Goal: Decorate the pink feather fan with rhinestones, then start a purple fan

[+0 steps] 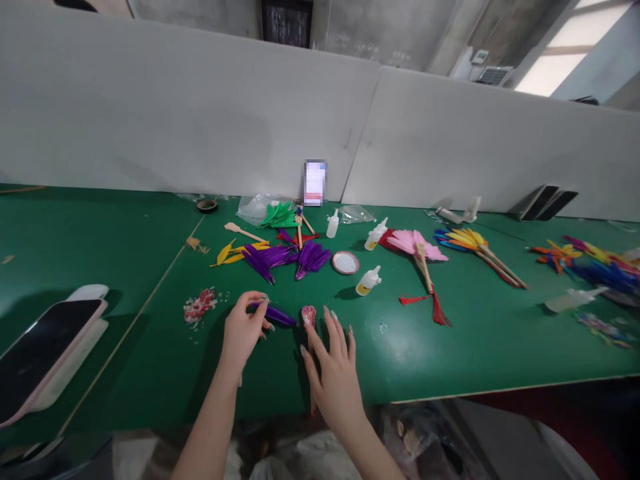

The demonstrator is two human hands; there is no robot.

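Between the thumb and fingers of my left hand (246, 327) is the quill end of a purple feather (281, 316), its tip pointing right. Just right of that tip lies a wooden stick with a rounded, pinkish, shiny head (309, 313). My right hand (334, 367) is over the stick, fingers spread, with the index finger touching it just below the head; the hand partly covers the handle. Farther back are bunches of purple feathers (313, 259), yellow feathers (233, 253) and green feathers (280, 215).
Glue bottles (369, 281) and a small round dish (345, 263) stand beyond my right hand. Feather fans, one pink (417, 245), lie to the right. Red and white bits (199, 307) are scattered at left, near a large phone-like device (45, 353). A lit phone (315, 183) leans against the partition.
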